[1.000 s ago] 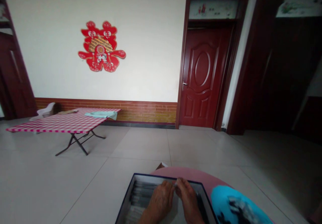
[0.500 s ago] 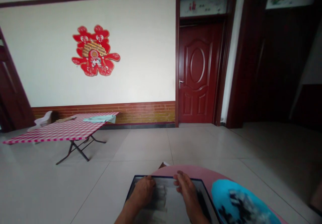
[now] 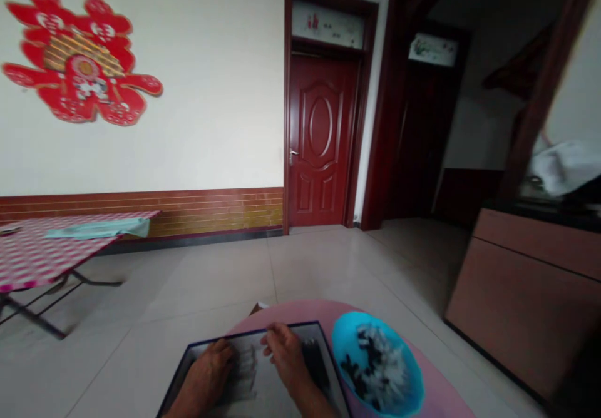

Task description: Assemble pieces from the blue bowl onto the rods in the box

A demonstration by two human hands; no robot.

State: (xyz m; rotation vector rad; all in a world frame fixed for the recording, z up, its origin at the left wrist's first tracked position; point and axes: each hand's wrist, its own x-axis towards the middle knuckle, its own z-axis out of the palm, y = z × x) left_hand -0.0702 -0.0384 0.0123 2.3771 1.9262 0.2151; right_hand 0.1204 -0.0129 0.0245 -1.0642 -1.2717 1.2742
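A shallow box [image 3: 300,329] with a dark blue rim lies low in the view, and both hands are inside it. My left hand [image 3: 209,368] rests over the box's left half with its fingers curled down; what is under the fingertips is hidden. Beside it lie rows of small greyish pieces [image 3: 244,374], blurred. My right hand [image 3: 285,352] hovers near the far edge, thumb and fingers drawn together; anything between them is too small to make out. Dark thin pieces [image 3: 315,361] lie along the box's right side. To the right stands a bright blue bowl [image 3: 342,336] holding many black and whitish small pieces [image 3: 382,368].
Box and bowl stand on a round pink table [image 3: 300,308]. A low folding table with a checked cloth [image 3: 42,249] and a pale green cloth [image 3: 98,228] is at left. A brown cabinet [image 3: 526,280] stands at right, a red door [image 3: 322,142] behind.
My view has turned to the right, so the box and bowl appear further left and the cabinet has come into sight. My right hand's fingers have drawn closer together.
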